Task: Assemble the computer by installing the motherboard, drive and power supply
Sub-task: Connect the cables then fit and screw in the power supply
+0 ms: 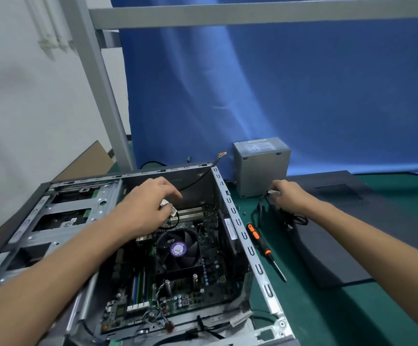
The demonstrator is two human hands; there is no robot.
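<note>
Open case (251, 250), screwdriver (260, 242) beside, power supply (260, 171) behind

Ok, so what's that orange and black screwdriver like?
The screwdriver has a chunky black handle with orange bands, plastic or rubber by its look, and a thin bare metal shaft. It lies flat on the green mat, between the open computer case and the dark side panel, handle farther from the person, tip nearer. Nobody holds it.
</note>
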